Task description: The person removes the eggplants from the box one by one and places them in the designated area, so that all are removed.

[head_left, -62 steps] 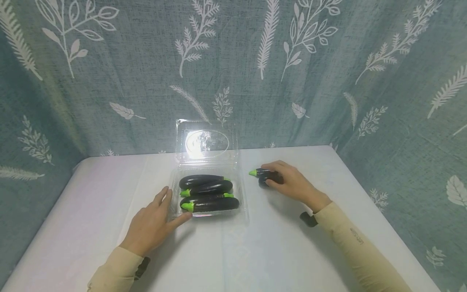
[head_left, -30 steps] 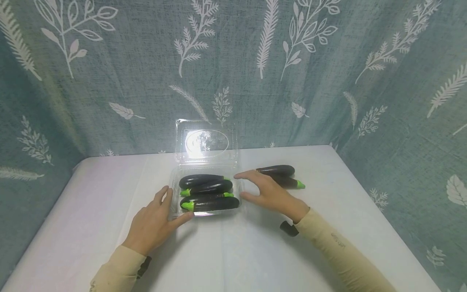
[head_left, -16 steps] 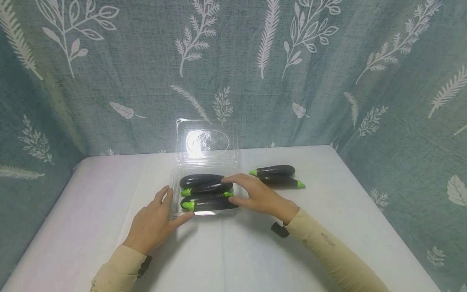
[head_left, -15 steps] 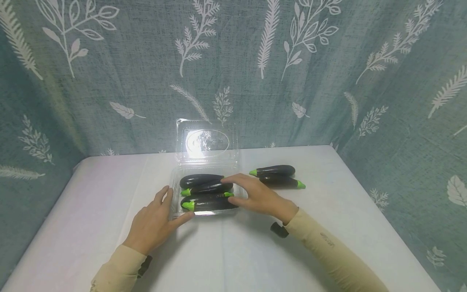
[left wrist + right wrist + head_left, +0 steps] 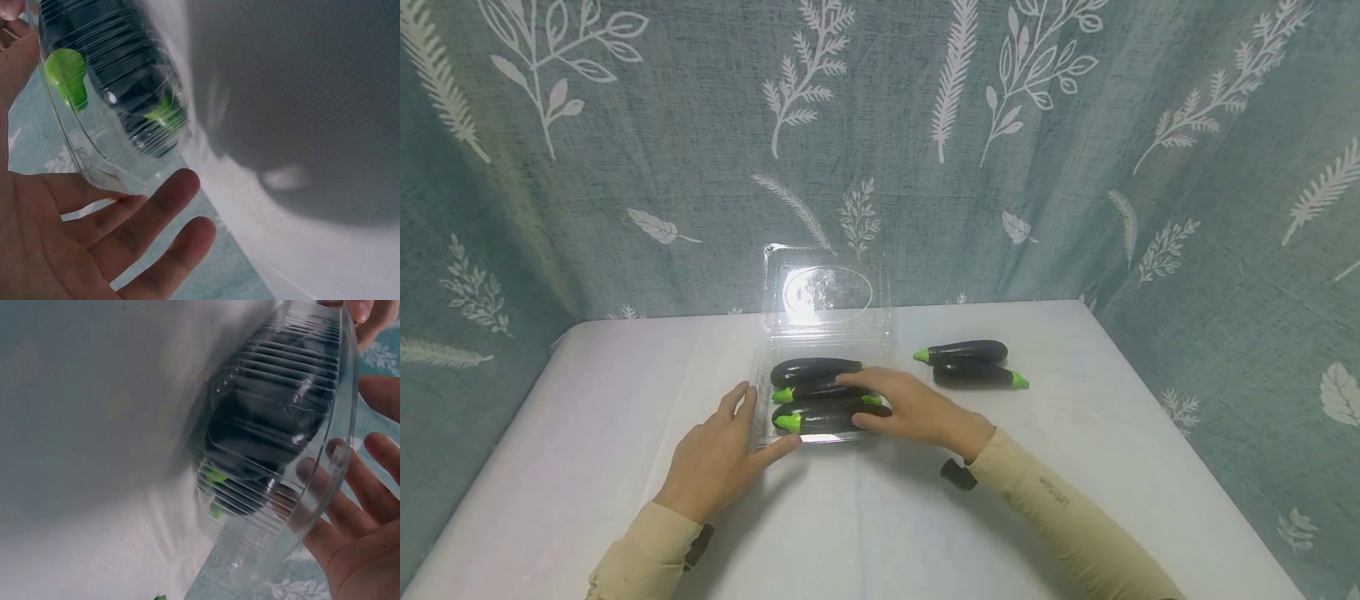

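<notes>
A clear plastic clamshell box (image 5: pixel 763 417) stands on the white table with several dark eggplants (image 5: pixel 812 372) lying in it, green caps pointing both ways. My left hand (image 5: pixel 711 454) rests against the box's left side, thumb along its front edge. Its fingers spread loosely beside the clear wall (image 5: pixel 94 162) in the left wrist view. My right hand (image 5: pixel 917 411) reaches over the right rim, fingertips above the eggplants. In the right wrist view its fingers (image 5: pixel 369 500) extend over the rim; whether they touch an eggplant is hard to tell.
Two more eggplants (image 5: pixel 973 373) lie together on the table right of the box. The box's lid (image 5: pixel 868 327) is raised at the back. A green leaf-patterned curtain (image 5: pixel 715 167) hangs behind the white tabletop (image 5: pixel 625 400).
My right hand has let go of an eggplant beside the other one on the right, then moved left over the box. My left hand has stayed at the box.
</notes>
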The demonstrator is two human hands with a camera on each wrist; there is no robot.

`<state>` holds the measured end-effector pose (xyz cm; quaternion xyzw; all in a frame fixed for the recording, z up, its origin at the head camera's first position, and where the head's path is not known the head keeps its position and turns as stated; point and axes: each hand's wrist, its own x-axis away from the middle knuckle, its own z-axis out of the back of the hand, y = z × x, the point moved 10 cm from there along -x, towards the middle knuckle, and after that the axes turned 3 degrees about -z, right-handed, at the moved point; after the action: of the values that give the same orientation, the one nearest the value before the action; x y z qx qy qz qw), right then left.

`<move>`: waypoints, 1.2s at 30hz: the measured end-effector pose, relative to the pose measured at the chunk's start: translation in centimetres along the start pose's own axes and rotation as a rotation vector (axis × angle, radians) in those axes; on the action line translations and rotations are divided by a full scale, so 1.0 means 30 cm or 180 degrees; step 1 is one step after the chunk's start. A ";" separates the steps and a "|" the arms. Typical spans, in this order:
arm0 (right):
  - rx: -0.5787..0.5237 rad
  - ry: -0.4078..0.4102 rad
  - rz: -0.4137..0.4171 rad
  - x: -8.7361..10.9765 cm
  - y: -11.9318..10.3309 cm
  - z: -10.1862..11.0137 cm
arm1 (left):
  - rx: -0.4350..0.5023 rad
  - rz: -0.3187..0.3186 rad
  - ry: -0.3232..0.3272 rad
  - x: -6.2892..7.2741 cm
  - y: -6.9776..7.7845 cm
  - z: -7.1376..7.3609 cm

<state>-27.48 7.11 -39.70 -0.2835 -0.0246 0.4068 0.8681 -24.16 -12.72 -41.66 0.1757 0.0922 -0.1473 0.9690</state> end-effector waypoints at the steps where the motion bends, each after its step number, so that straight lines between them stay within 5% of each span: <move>1: -0.0003 -0.0020 0.0006 -0.002 -0.002 -0.005 | -0.0001 0.0000 -0.0002 0.000 0.000 0.000; 36: 0.0234 -0.0321 -0.0042 -0.039 0.002 -0.072 | -0.0015 0.0006 0.0005 0.000 0.001 -0.001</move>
<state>-27.71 5.28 -41.34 -0.2303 -0.0551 0.4155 0.8782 -24.16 -12.67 -41.67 0.1736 0.0932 -0.1459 0.9695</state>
